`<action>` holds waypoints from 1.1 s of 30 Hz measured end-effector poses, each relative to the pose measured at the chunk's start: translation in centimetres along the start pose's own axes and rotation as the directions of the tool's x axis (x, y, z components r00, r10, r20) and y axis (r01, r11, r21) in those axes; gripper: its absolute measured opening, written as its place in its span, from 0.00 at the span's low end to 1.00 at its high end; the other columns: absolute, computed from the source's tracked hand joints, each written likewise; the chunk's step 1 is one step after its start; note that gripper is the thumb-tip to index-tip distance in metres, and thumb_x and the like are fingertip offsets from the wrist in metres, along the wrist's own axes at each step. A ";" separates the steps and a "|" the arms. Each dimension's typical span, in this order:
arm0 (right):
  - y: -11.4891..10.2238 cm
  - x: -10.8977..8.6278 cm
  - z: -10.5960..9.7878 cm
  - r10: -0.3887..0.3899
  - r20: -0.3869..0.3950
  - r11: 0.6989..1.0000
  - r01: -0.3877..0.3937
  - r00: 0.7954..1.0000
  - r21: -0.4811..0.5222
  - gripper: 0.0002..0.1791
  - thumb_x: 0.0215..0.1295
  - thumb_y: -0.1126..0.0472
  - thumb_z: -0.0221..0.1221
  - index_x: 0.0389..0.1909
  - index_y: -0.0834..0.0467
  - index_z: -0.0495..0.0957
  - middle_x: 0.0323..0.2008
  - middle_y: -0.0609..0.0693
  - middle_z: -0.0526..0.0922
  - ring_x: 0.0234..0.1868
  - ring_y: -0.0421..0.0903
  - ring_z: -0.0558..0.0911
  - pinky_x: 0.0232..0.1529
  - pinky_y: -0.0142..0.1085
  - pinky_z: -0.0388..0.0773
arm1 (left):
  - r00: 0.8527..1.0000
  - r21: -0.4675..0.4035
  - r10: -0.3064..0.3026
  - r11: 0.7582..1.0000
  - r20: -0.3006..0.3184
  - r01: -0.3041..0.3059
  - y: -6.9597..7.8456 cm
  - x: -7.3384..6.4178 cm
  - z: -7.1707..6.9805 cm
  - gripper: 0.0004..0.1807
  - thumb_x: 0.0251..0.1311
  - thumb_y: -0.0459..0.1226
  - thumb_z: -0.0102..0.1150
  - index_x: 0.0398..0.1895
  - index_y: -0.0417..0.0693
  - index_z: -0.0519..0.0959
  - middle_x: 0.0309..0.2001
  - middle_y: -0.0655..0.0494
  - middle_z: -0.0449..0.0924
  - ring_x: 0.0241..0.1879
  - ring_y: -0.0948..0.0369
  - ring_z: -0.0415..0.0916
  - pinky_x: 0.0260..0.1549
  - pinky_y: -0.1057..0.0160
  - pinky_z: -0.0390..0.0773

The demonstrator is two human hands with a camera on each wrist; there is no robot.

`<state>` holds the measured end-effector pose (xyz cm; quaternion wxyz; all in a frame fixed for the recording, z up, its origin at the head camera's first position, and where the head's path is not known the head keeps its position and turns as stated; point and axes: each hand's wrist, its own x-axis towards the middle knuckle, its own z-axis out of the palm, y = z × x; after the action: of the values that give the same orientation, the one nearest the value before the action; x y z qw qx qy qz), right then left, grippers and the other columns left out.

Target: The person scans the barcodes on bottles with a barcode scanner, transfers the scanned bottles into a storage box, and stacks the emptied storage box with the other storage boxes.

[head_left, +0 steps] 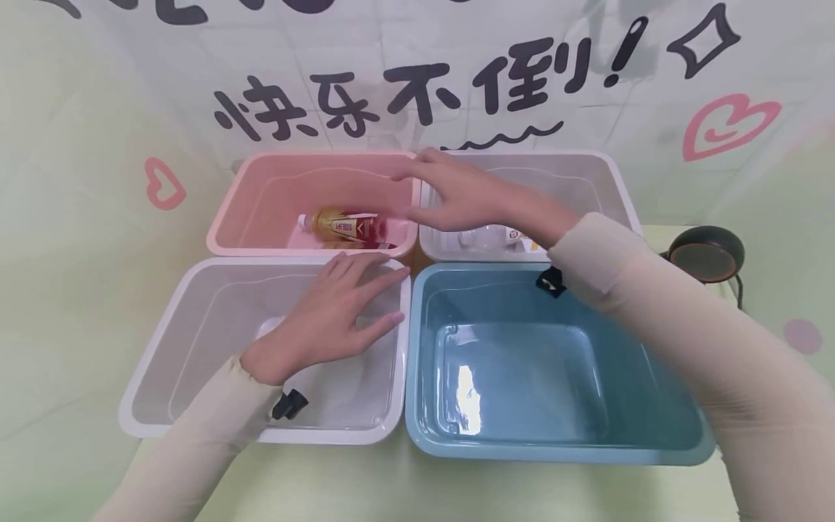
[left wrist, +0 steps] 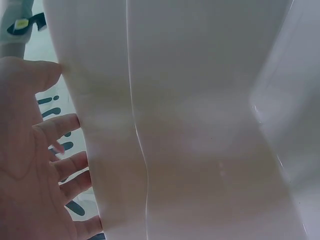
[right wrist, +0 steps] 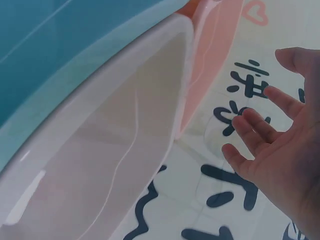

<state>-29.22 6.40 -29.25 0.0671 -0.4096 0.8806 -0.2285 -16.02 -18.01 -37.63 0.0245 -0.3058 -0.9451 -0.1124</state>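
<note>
My left hand (head_left: 329,315) is over the front left pale grey bin (head_left: 196,348), its fingers loosely spread toward the bin's right wall. In the left wrist view the fingertips overlap the bin's rim (left wrist: 75,105). My right hand (head_left: 457,190) hangs above the border between the pink bin (head_left: 261,196) and the back right pale grey bin (head_left: 574,181), fingers apart and holding nothing. Inside the pink bin lies a drink bottle (head_left: 346,226) with a white cap, amber contents and a red label. Part of another item shows below it.
The front right blue bin (head_left: 522,377) stands beside the front left one. Clear plastic packaging with a printed label (head_left: 515,235) lies in the back right bin. A round black device (head_left: 707,254) with a cable stands at the right. A printed sheet with black lettering (head_left: 417,87) covers the wall behind.
</note>
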 end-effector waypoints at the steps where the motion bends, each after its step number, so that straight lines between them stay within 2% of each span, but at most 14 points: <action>1: 0.3 -0.6 -0.1 0.009 0.004 1.000 -0.009 1.000 -0.012 0.33 0.73 0.45 0.59 0.76 0.51 0.71 0.71 0.58 0.74 0.70 0.54 0.75 0.69 0.51 0.77 | 1.000 -0.005 0.000 1.000 0.000 0.000 0.0 0.0 0.0 0.35 0.71 0.62 0.57 0.78 0.65 0.71 0.78 0.53 0.66 0.79 0.51 0.60 0.83 0.37 0.54; 7: 1.9 -4.0 -0.9 0.062 0.016 0.996 -0.061 0.998 -0.064 0.34 0.73 0.47 0.60 0.76 0.53 0.71 0.75 0.58 0.70 0.75 0.55 0.71 0.75 0.54 0.72 | 1.000 -0.014 -0.007 1.000 0.001 0.007 0.0 -0.1 -0.1 0.36 0.71 0.62 0.56 0.79 0.65 0.70 0.78 0.52 0.66 0.79 0.50 0.60 0.83 0.37 0.53; 14: 2.8 -7.3 -1.4 0.122 -0.005 0.987 -0.121 0.993 -0.107 0.33 0.73 0.46 0.61 0.76 0.52 0.71 0.72 0.58 0.73 0.71 0.56 0.73 0.72 0.57 0.75 | 1.000 -0.022 -0.019 1.000 0.007 0.019 0.0 -0.1 -0.1 0.36 0.71 0.63 0.57 0.78 0.65 0.70 0.78 0.52 0.67 0.78 0.51 0.61 0.82 0.39 0.55; 18: 2.8 -9.1 -1.4 0.128 -0.024 0.984 -0.130 0.991 -0.119 0.33 0.72 0.47 0.63 0.76 0.51 0.72 0.73 0.59 0.73 0.72 0.57 0.73 0.72 0.59 0.75 | 1.000 -0.018 -0.024 1.000 0.011 0.025 0.1 -0.1 -0.1 0.35 0.71 0.62 0.57 0.79 0.66 0.70 0.78 0.53 0.66 0.78 0.52 0.60 0.82 0.40 0.56; 25: 2.7 -11.8 -1.2 0.081 -0.067 0.985 -0.090 0.994 -0.148 0.34 0.70 0.49 0.66 0.75 0.52 0.72 0.69 0.60 0.75 0.69 0.58 0.75 0.69 0.59 0.76 | 1.000 -0.022 -0.024 0.999 0.011 0.024 0.1 -0.1 -0.1 0.35 0.71 0.61 0.57 0.78 0.65 0.70 0.78 0.52 0.66 0.78 0.51 0.60 0.83 0.38 0.54; 33: 2.7 -14.7 -1.3 0.107 -0.110 0.984 -0.122 0.988 -0.134 0.37 0.66 0.51 0.70 0.76 0.51 0.72 0.69 0.60 0.74 0.67 0.58 0.75 0.67 0.59 0.77 | 1.000 -0.026 -0.021 0.999 0.007 0.021 0.2 -0.1 -0.1 0.35 0.71 0.61 0.58 0.78 0.65 0.70 0.78 0.52 0.66 0.78 0.51 0.60 0.82 0.39 0.55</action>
<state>-21.80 19.41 -30.34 0.0058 -0.3497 0.9189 -0.1827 -15.79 -17.91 -37.50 0.0162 -0.2966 -0.9467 -0.1242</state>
